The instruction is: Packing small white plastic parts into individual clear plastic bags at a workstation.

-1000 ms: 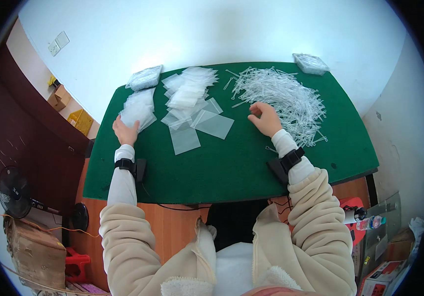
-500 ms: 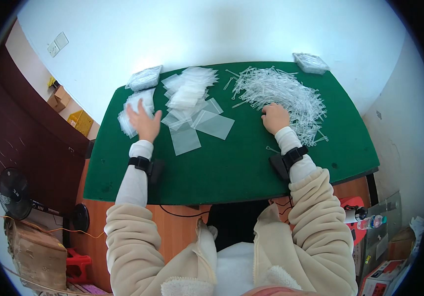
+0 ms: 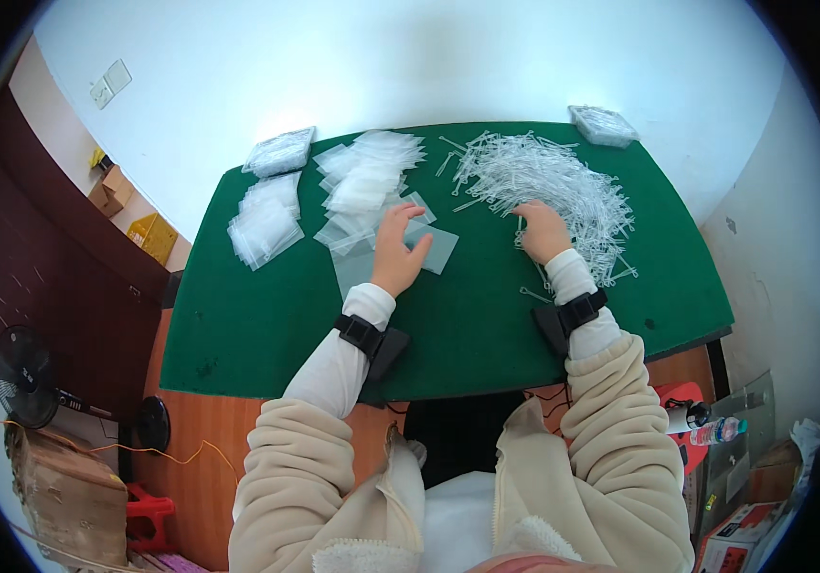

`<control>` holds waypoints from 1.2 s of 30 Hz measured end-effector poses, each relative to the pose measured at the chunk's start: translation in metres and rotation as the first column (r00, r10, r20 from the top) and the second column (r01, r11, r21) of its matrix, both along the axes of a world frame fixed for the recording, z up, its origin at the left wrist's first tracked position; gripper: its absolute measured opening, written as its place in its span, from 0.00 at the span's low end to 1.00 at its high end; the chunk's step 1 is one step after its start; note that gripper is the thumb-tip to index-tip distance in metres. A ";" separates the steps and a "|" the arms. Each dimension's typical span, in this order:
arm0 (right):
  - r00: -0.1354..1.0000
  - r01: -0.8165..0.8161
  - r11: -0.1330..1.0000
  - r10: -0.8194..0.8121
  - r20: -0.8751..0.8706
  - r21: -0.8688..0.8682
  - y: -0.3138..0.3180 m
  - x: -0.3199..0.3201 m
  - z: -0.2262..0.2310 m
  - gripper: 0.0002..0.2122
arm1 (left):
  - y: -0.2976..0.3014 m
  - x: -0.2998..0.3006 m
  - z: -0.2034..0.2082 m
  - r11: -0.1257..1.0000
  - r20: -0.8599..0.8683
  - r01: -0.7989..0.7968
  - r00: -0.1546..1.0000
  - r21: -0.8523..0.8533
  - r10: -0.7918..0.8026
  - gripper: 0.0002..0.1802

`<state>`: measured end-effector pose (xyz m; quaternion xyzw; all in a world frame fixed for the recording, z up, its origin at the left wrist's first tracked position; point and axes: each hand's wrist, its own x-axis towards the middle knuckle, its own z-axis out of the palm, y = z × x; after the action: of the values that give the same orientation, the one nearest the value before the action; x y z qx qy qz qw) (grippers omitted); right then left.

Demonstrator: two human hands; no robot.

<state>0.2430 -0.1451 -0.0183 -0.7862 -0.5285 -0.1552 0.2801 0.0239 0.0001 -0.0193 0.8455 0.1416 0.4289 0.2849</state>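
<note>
My left hand [image 3: 398,250] is over the loose clear plastic bags [image 3: 362,263] left of centre, thumb and fingers apart and holding nothing. At the left edge of a large heap of clear plastic sticks with looped ends [image 3: 577,196], my right hand [image 3: 543,233] has its fingers drawn together. A thin clear stick shows just under its fingertips, partly hidden by the hand. More bags lie in an overlapping stack [image 3: 369,172] behind my left hand.
Small bags [image 3: 265,224] lie in a pile on the green table [image 3: 266,334] at left. Behind them sits a wrapped packet [image 3: 279,153]; another wrapped packet [image 3: 604,126] is at the far right, by the wall. A fan [image 3: 26,375] stands on the left.
My left hand has moved right, from the small-bag pile to the loose bags. My right hand has shifted slightly right and nearer, and a stick now shows under its fingers.
</note>
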 end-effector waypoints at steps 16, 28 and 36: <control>0.983 0.092 0.956 -0.043 0.179 -0.277 -0.005 -0.004 0.006 0.06 | -0.005 0.000 -0.001 0.992 0.010 0.113 0.994 -0.059 -0.113 0.10; 0.997 0.007 0.937 -0.032 -0.067 -0.350 -0.002 -0.007 0.010 0.06 | -0.005 0.001 0.000 0.987 -0.009 0.131 0.991 -0.092 -0.132 0.09; 0.754 -0.447 0.881 0.465 -0.465 0.155 0.010 -0.037 0.018 0.02 | -0.011 0.002 0.000 0.935 -0.019 0.224 0.971 -0.275 -0.238 0.10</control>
<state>0.2060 -0.1355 -0.0002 -0.6418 -0.6129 0.1124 0.4470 0.0254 -0.0105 -0.0191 0.8202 0.1058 0.3471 0.4423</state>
